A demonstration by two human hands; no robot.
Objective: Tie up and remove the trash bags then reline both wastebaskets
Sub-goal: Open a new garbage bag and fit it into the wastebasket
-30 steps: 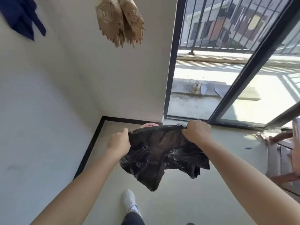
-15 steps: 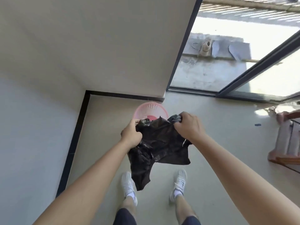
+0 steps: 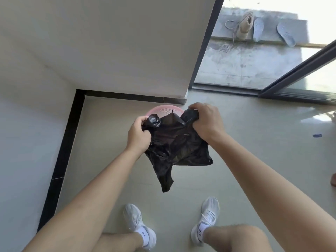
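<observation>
I hold a crumpled black trash bag (image 3: 174,148) in the air with both hands. My left hand (image 3: 138,135) grips its left top edge, and my right hand (image 3: 205,122) grips its right top edge. The bag hangs limp, with one corner pointing down toward the floor. Behind and under the bag stands a pink perforated wastebasket (image 3: 164,110) on the floor at the wall corner; only its far rim shows, the rest is hidden by the bag.
White walls with a black skirting board (image 3: 61,160) close off the left and back. A sliding glass door (image 3: 298,73) at the right opens onto a ledge with a shoe (image 3: 244,27) and insoles. My two white sneakers (image 3: 205,217) stand on the tiled floor below.
My view tilted down from the window to the floor and my legs bent. Both hands came lower and closer together with the bag, just over the pink wastebasket.
</observation>
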